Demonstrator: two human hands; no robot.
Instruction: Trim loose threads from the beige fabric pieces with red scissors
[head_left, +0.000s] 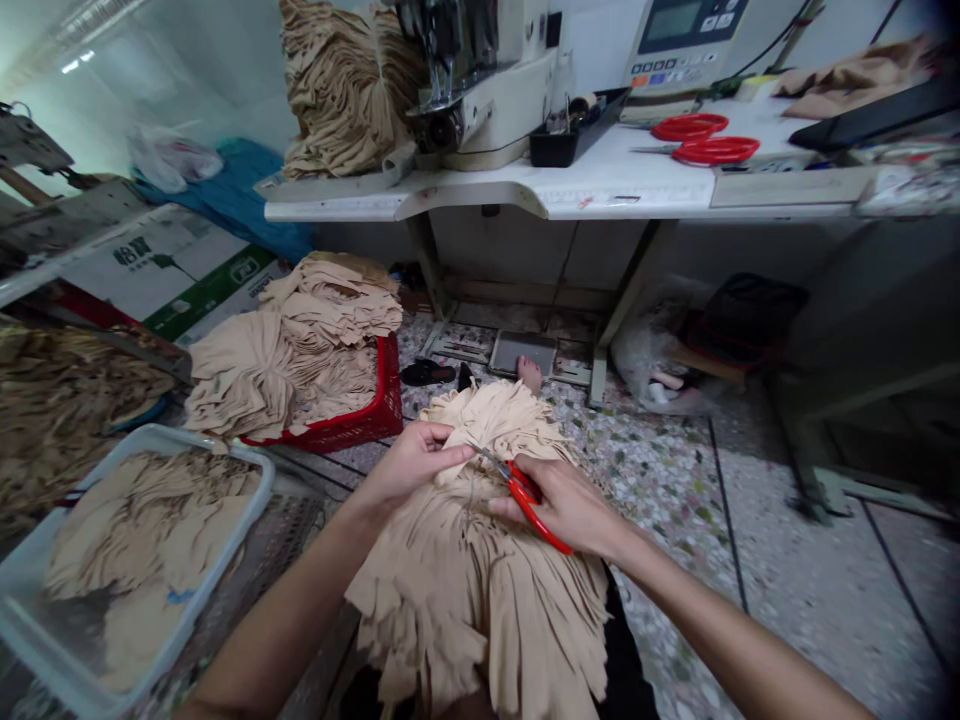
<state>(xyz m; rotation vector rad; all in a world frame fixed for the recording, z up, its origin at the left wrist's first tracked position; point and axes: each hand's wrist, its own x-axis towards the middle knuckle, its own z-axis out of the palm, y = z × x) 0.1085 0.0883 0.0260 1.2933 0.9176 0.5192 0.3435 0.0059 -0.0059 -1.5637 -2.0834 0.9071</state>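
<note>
A thick bundle of beige fabric pieces (pixel 540 620) lies across my lap, gathered at its middle. My right hand (pixel 566 500) grips red-handled scissors (pixel 534 508), whose blades point up and left over the gathered part. At the bundle's left side my left hand (pixel 420 462) pinches with thumb and forefinger close to the blade tips. A thin strand seems to run there, but it is too fine to make out for certain.
Ahead stands a white sewing table (pixel 600 185) with a sewing machine (pixel 487 110), a fabric stack (pixel 349 90) and more red-handled scissors (pixel 716 150). On the left are a fabric-filled red crate (pixel 388 395), a translucent tub (pixel 266 485) and a carton (pixel 176 265). A pedal (pixel 517 352) lies below.
</note>
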